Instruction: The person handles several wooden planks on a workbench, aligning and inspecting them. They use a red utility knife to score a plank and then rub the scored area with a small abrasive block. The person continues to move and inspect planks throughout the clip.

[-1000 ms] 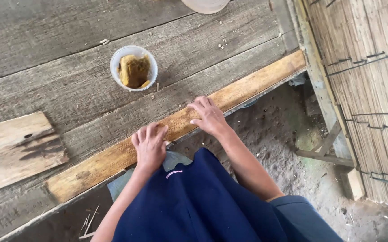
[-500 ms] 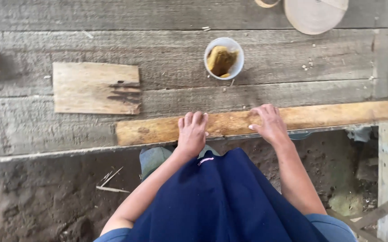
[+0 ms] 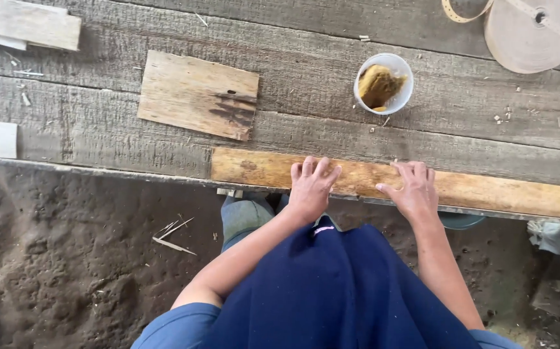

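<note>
No packages, labels, signs or screens show on the workbench [image 3: 331, 90]

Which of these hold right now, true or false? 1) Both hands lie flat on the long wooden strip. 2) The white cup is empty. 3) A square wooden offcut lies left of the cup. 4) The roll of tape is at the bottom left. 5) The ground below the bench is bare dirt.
1) True: the left hand and right hand rest palm down on the long wooden strip.
2) False: the white cup holds a yellow-brown sponge-like lump.
3) True: the wooden offcut lies on the plank bench, left of the cup.
4) False: the roll of tape sits at the top right.
5) True: dirt ground with a few splinters.
</note>
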